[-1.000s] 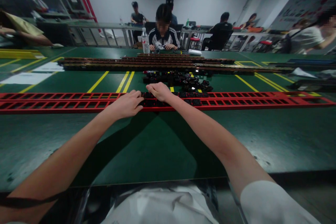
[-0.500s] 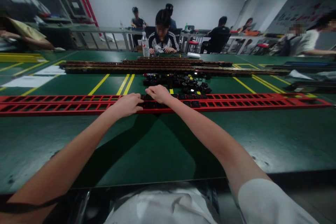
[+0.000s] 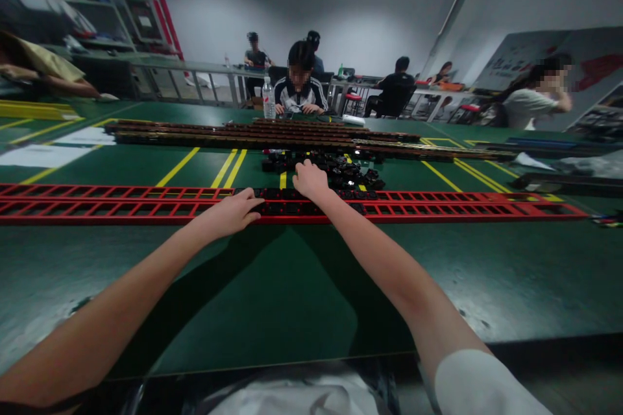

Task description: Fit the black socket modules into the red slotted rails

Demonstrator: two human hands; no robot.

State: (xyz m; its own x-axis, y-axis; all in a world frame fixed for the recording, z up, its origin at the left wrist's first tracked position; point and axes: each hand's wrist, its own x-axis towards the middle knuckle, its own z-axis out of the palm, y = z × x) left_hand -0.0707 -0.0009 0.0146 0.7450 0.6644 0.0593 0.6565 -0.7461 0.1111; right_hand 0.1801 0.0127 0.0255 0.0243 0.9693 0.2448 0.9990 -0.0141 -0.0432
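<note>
A long red slotted frame [image 3: 433,207] lies across the green table, with two rows of openings. Black square pieces [image 3: 292,207] fill several openings near its middle. My left hand [image 3: 236,211] rests at the frame beside these pieces, thumb and index finger apart, with nothing seen between them. Above the frame's far edge is my right hand [image 3: 311,180], at the near side of a loose pile of small black parts [image 3: 355,172]. Its fingers are bent downward and closed; the fingertips are hidden, so whatever they hold cannot be made out.
Behind the black pile lie stacked long brown strips [image 3: 243,134]. A clear bottle [image 3: 268,98] stands near a person [image 3: 300,87] seated opposite. White papers [image 3: 46,154] lie at left, and a dark bar [image 3: 564,183] at right. Yellow lines mark the table.
My right hand has moved from the black pieces in the frame, away from me and rightward, to the loose pile. My left hand stays by the frame, its thumb and index more spread. The view has tilted up slightly.
</note>
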